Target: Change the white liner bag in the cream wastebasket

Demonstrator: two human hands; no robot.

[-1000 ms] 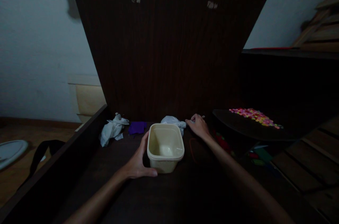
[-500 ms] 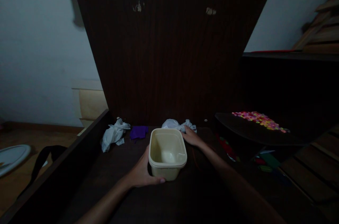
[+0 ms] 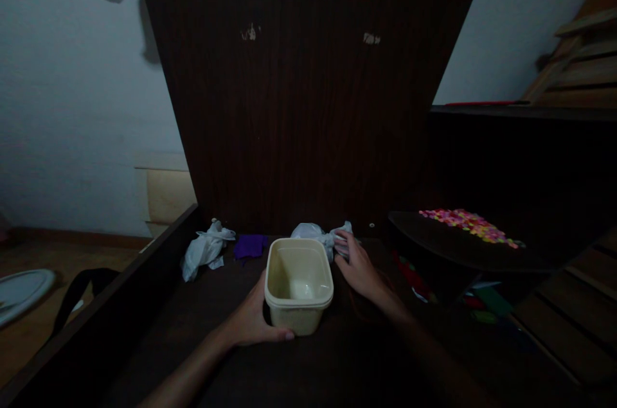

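A cream plastic tub stands on the dark wooden surface, with its open top toward me and nothing visible inside. My left hand grips its left side, thumb across the front and the other fingers hidden behind the wall. Just right of the tub, my right hand has its fingers curled over the knotted end of a white plastic bag. The tub's rim partly covers that bag. Farther left lie a purple cloth-like piece and another crumpled white plastic bag.
A tall dark wooden panel rises behind the surface, and a raised side board runs along the left. Many small colourful pieces lie on a curved shelf at right. Red and green items sit below it.
My right hand has drawn back slightly, its fingers now bent onto the bag's end. The view has tilted a little upward; my left hand still holds the tub.
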